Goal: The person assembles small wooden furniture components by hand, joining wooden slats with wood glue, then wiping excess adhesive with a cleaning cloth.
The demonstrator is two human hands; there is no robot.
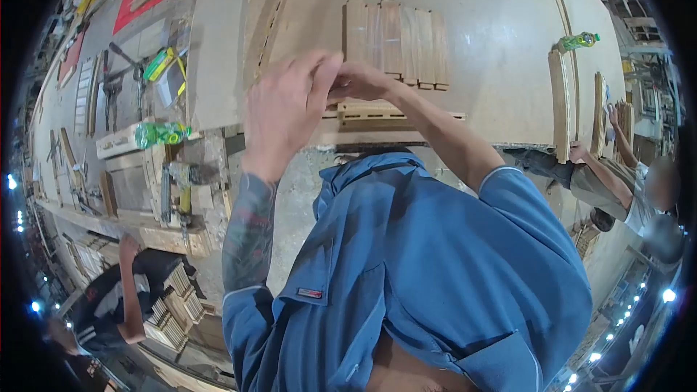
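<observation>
My left hand (284, 112) is raised over the near edge of the workbench, its back toward me and its fingers bent over toward the other hand. Whatever it may grip is hidden. My right hand (367, 81) reaches in from the right and meets it, with its fingers mostly covered by the left thumb and palm. Just beyond my right hand, a row of flat wooden strips (396, 38) lies side by side on the pale board surface (490, 65). Nearer me, a slotted wooden strip (385, 115) lies along the bench edge, partly under my right forearm.
Left, a second bench holds a green bottle (161, 134), a green-yellow package (158, 64) and tools. Another green bottle (579, 41) lies at the right beside a long wooden strip (559, 105). One person (120, 297) works at lower left, another (617, 181) at right.
</observation>
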